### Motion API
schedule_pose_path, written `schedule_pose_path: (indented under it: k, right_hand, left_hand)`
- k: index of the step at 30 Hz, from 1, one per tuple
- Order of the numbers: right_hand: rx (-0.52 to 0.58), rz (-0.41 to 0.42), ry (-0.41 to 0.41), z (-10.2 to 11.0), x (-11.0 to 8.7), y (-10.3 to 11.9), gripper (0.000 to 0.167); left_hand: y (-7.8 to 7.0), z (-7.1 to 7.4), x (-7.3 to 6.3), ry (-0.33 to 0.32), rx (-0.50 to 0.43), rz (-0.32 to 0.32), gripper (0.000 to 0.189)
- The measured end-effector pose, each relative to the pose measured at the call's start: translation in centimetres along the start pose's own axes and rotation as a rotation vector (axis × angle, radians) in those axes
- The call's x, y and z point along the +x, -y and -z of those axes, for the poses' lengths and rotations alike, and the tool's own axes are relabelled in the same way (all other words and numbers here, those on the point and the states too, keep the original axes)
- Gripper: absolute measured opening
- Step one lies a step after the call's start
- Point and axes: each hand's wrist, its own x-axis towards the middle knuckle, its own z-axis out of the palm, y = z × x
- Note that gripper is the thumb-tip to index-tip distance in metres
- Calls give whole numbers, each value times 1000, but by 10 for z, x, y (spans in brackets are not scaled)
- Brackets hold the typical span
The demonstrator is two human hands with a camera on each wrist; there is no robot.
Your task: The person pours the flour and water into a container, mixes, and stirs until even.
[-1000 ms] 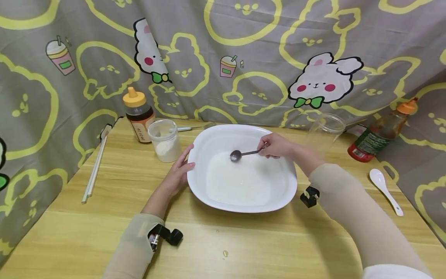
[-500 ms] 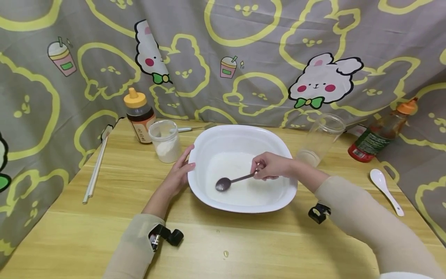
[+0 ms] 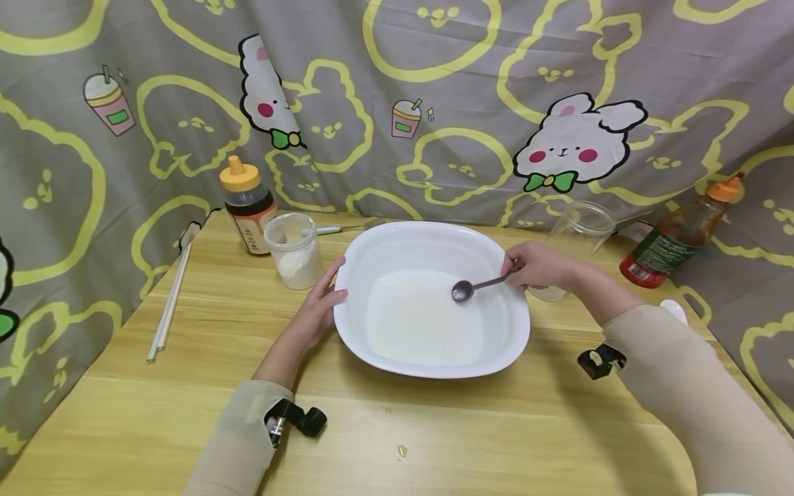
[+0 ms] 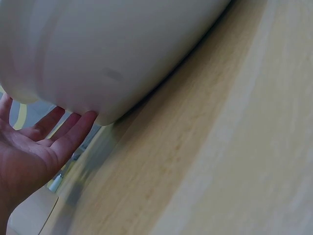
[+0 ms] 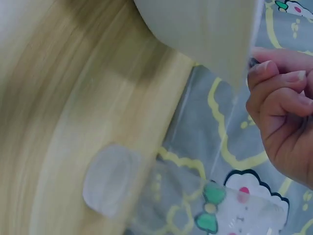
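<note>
A white basin [image 3: 397, 366] on the table holds a milky white liquid [image 3: 422, 324]. My left hand [image 3: 318, 310] holds the basin's left side; in the left wrist view, the thumb is at the rim and the fingertips lie against the outer wall. Over the basin's right rim, my right hand [image 3: 540, 265] pinches the handle end of a dark brown spoon [image 3: 462, 291]. The spoon's bowl hangs over the right part of the liquid. In the right wrist view, the right fingers [image 5: 283, 105] are curled beside the basin wall, which hides most of the spoon.
Behind the left hand stand a jar of white powder [image 3: 298, 265] and a yellow-capped bottle [image 3: 248, 217]. Chopsticks [image 3: 169, 303] lie far left, and a fork [image 3: 347, 227] at the back. Right are a clear jar [image 3: 577, 234], a red sauce bottle [image 3: 673, 241] and a partly hidden white spoon [image 3: 673, 311].
My right hand has swept the brown spoon from the back of the basin to the front left, then up and right to the right rim. The left hand has stayed in place.
</note>
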Motion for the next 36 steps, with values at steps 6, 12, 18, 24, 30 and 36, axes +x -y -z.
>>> schedule_pose_path:
  k: [6, 12, 18, 24, 30, 36]
  right_hand:
    - [55, -37, -95, -16, 24, 7, 13]
    - [177, 1, -120, -47, 45, 16, 10]
    - [237, 22, 0, -71, 37, 25, 14]
    - [181, 55, 120, -63, 11, 23, 10]
    - [60, 74, 81, -37, -12, 14, 6]
    - [-15, -32, -66, -22, -8, 11, 11]
  left_hand:
    - [0, 0, 0, 2, 1, 3, 63]
    - [0, -2, 0, 2, -6, -2, 64]
    - [0, -3, 0, -5, -7, -1, 65]
    - [0, -2, -1, -18, -5, -1, 65]
    - [0, -1, -1, -13, 0, 3, 65]
    - [-1, -1, -1, 0, -4, -3, 65]
